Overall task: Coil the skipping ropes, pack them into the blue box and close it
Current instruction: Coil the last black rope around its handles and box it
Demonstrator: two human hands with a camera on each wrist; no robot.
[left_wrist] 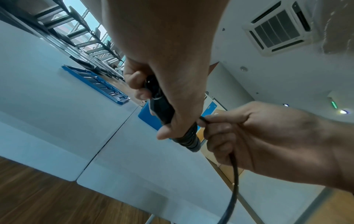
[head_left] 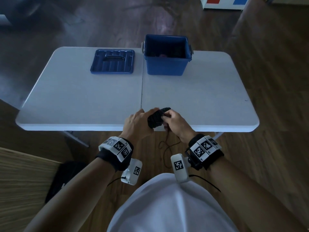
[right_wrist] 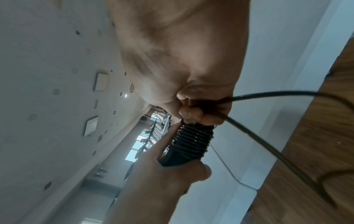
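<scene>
Left hand (head_left: 136, 122) grips a black plastic skipping-rope handle (head_left: 157, 118) wound with cord, angled toward upper right of the frame; right hand (head_left: 175, 123) pinches the loose cord (left_wrist: 234, 174).

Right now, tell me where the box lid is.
In the head view the lid lies flat on the table's far left half, just left of the open blue box.

Landmark: blue box (head_left: 166, 63), far edge of the table (head_left: 83, 97), top open, so a hand can pass in from above. Lid (head_left: 112, 64) lies flat just left of box, small gap btwn them. Bare tabletop in front of box as far as the near edge, w/ both hands (head_left: 136, 122) (head_left: 175, 123) and the black rope bundle (head_left: 155, 120) there. Rope tail hangs below that edge.
</scene>
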